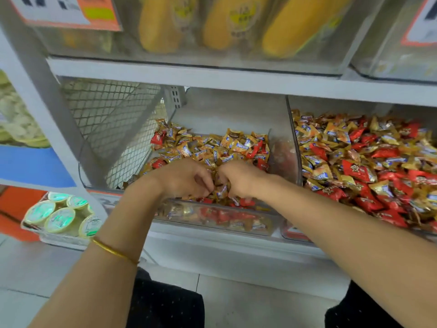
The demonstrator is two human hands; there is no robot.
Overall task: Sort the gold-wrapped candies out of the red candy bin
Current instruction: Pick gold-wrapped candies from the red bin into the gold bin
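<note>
Both hands meet over the front of a clear bin (212, 218) heaped with gold candies (236, 144) and a few red candies (158, 138). The right hand (238, 178) curls its fingers tight on one gold candy (221, 191) at its eight o'clock. The left hand (186, 178) keeps its fingers curled narrow against that candy; whether they grip it cannot be told. At three o'clock a second bin (295, 233) holds a red-and-gold mix. A bracelet (113, 252) circles the left forearm.

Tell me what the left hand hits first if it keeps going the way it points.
Probably the gold candy right at the left hand's fingertips, then the right hand; depth is unclear.
</note>
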